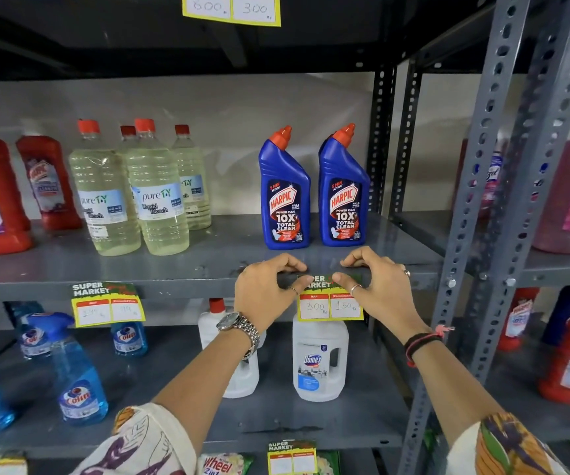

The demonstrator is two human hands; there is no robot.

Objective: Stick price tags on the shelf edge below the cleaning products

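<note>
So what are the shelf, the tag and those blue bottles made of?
Shelf: looks like grey painted metal, dull and scuffed, with punched uprights.
Tag: likely glossy printed paper or card, flat, with handwritten prices; both hands press it to the shelf edge.
Blue bottles: apparently opaque moulded plastic, slightly shiny, with red caps.
</note>
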